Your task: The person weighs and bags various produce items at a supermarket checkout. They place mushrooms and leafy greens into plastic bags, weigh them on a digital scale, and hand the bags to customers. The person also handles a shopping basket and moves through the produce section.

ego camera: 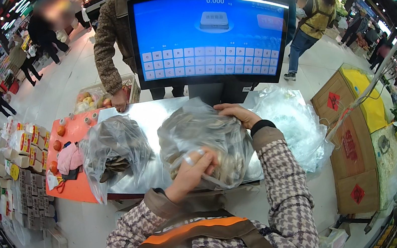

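Observation:
A clear plastic bag (pixel 197 135) full of greyish-brown produce, which looks like oyster mushrooms, sits on a shiny metal scale platform (pixel 161 118) before me. My left hand (pixel 194 169) is at its near side, the curled fingers gripping the plastic. White bands wrap two of those fingers. At the bag's far right edge, my right hand (pixel 239 114) holds the film from above, its thumb partly hidden. A second plastic bag (pixel 119 143) of similar produce rests to the left, dark caps showing at its front.
A scale monitor (pixel 210 38) with a lit keyboard screen rises behind the bag. Crumpled clear bags (pixel 289 125) lie at right. An orange board (pixel 72 182) carries a pink cloth item (pixel 70 159). Another person's hand (pixel 120 99) touches the table's far left edge. A wooden crate (pixel 353 161) stands right.

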`<state>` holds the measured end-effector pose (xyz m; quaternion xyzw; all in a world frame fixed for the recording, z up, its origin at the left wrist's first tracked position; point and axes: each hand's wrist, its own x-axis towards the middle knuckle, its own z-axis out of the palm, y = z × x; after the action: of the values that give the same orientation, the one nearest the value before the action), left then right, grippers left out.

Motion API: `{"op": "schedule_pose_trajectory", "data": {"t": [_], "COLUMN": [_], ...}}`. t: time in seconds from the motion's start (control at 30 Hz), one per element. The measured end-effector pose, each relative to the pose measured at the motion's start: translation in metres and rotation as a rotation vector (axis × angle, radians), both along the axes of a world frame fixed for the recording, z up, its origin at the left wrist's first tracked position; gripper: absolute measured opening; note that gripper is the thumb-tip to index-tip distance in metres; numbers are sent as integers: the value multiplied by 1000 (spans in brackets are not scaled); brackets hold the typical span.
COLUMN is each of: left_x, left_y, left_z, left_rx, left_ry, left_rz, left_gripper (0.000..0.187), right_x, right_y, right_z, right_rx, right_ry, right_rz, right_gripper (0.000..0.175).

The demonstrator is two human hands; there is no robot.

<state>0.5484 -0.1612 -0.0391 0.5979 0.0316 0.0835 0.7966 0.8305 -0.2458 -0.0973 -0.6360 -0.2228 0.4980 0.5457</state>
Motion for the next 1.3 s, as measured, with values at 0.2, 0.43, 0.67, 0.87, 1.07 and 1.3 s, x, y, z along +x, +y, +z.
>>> {"op": "schedule_pose_trajectory", "data": {"t": [0.2, 0.43, 0.67, 0.87, 1.07, 1.3], "left_x": [-47, -64, -19, -64, -107, -113], "left_y": [12, 4, -7, -12, -16, -10], "left_z": [-39, -83, -91, -64, -37, -7], "left_rx": [-340, -506, -529, -763, -103, 1242], "left_ry": [-13, 178, -2, -8, 218, 328], "left_rz": [6, 128, 47, -126, -199, 83], "left_gripper": [22, 23, 22, 68, 85, 57], "right_x": [-52, -164, -112, -127, -152, -171], "right_y": [-77, -132, -113, -129, -128, -125], "right_z": [17, -35, -29, -33, -47, -34], "right_rx": [47, 191, 183, 211, 254, 261], "right_ry": [-556, -252, 57, -37, -241, -160], "right_rz": [-213, -400, -478, -517, -495, -520], "right_gripper": [89, 114, 82, 103, 119, 117]}}
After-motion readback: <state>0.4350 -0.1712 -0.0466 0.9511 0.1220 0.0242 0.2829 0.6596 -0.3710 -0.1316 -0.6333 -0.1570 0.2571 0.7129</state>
